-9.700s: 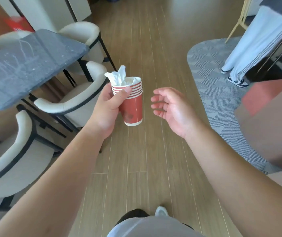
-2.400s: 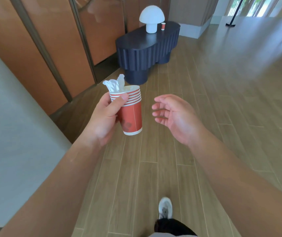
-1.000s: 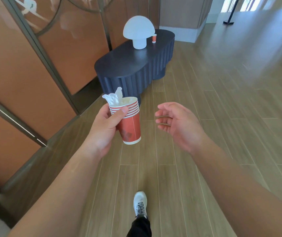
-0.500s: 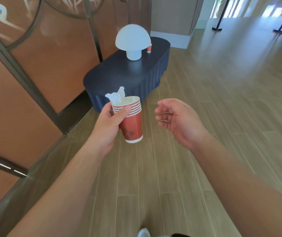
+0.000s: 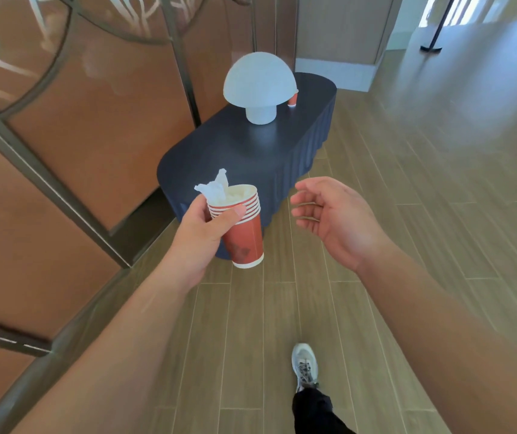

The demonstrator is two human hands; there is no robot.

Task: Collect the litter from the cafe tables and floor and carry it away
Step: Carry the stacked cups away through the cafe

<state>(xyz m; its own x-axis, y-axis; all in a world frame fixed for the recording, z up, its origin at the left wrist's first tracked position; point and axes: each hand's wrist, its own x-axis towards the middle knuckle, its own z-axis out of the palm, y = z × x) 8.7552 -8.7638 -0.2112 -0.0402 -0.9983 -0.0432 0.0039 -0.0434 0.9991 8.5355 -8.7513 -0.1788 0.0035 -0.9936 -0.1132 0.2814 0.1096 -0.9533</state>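
A: Where does the litter stand?

B: The left hand grips a stack of red paper cups near the rim, thumb across the front, with a crumpled white napkin poking out of the top cup. The right hand is empty, fingers relaxed and loosely spread, just beside the stack at its 3 o'clock.

A: And what's left to pick up?

B: One small red cup at 12 o'clock, on the far end of the dark ribbed surface, tucked behind the white mushroom lamp.

A: So how do I take it cleanly?

B: I'd walk along the right side of the surface, so the free hand reaches the cup from 3 o'clock without crossing the lamp. Grip it round the body, then nest it into the stack, or the stack into it. Keep the stack upright meanwhile, since the napkin sits loose and could tip out.

A: Anything you can't make out?

B: The lamp shade covers most of that cup, so I can't tell whether it holds liquid or more rubbish. The stack's inside is hidden under the napkin. The floor beyond the surface is blurred.
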